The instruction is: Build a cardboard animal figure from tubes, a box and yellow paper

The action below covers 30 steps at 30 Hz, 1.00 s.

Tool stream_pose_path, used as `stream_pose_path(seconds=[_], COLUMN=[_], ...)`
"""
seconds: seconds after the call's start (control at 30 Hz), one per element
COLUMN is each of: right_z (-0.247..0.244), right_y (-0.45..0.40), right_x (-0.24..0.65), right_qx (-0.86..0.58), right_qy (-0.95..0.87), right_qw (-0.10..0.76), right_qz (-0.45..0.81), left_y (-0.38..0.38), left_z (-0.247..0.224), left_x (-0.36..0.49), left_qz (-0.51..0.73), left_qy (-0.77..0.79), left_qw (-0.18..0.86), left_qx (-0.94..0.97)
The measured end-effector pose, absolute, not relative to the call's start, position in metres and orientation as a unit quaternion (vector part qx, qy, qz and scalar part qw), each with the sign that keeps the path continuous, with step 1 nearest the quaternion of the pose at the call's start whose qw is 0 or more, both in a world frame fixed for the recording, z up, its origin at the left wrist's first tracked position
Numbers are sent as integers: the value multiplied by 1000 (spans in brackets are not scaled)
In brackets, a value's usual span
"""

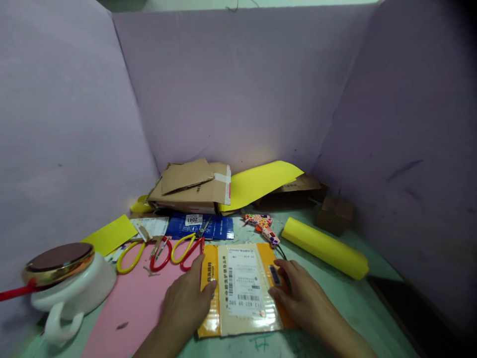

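Note:
An orange and cream piece of packaging (246, 288) with a white shipping label lies flat at the front centre of the green table. My left hand (188, 298) rests at its left edge, with thumb and fingers apart. At the right edge is my right hand (294, 288), its thumb and fingers spread over the orange border near a small dark patch. Just behind the packaging lies a flower-patterned glue gun (266, 231) with a black cord that runs down toward my right hand. Scissors with red and yellow handles (184, 248) lie beyond my left hand.
A white mug (80, 288) with a gold-rimmed lid stands at the left. Pink paper (130, 303) lies beside it. A yellow paper roll (324, 248) is at the right. Cardboard boxes (190, 189), yellow sheets (257, 184) and a small brown box (334, 215) sit behind, before purple-grey partition walls.

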State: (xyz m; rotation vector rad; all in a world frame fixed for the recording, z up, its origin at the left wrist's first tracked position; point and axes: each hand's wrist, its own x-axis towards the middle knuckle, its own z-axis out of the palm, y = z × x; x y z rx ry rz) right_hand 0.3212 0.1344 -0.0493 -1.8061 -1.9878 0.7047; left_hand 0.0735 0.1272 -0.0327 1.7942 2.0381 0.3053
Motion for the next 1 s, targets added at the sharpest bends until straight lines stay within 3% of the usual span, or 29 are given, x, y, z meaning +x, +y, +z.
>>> stream_pose_path(seconds=[0.2, 0.37, 0.43, 0.53, 0.83, 1.0], right_z=[-59, -56, -55, -55, -52, -48], right_y=[148, 130, 124, 122, 115, 101], right_x=[337, 331, 324, 317, 325, 311], right_qx=[-596, -643, -614, -564, -516, -356], right_qy=[-732, -614, -569, -511, -433, -486], right_qw=[258, 333, 382, 456, 553, 524], right_qz=[205, 315, 391, 461, 489, 602], left_y=[126, 126, 125, 123, 121, 118], left_z=[-46, -41, -38, -36, -34, -33], left_x=[75, 71, 68, 64, 64, 77], left_qz=[247, 450, 513, 550, 600, 625], left_qy=[713, 574, 505, 458, 417, 416], left_qw=[268, 546, 602, 624, 628, 580], left_qx=[599, 413, 346, 314, 268, 316])
